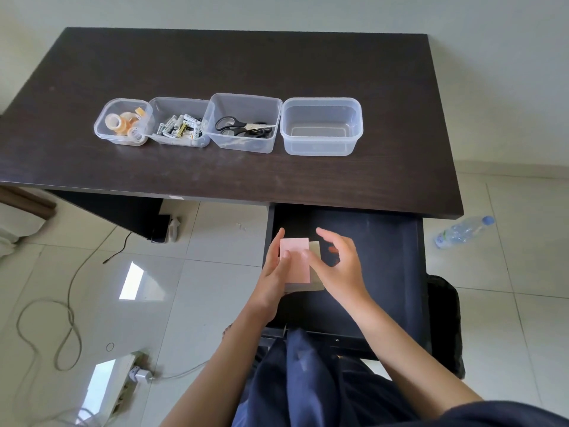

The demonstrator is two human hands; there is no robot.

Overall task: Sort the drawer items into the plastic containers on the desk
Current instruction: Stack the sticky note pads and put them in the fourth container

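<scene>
Left hand (275,266) is gripping a stack of pink and pale square paper notepads (296,264) over the open dark drawer (381,257); right hand (337,265) is steadying its edge, fingers loosely spread. Empty clear plastic rectangular container (321,126) is sitting on the dark counter (308,66) at twelve o'clock from both hands.

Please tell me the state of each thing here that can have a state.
Dark desk drawer: pulled open.
Rightmost clear plastic container: empty.
Pink sticky-note pad: held by left hand.
Right hand: fingers spread, touching the pad's edge.
Clear plastic water bottle: lying on floor.
</scene>
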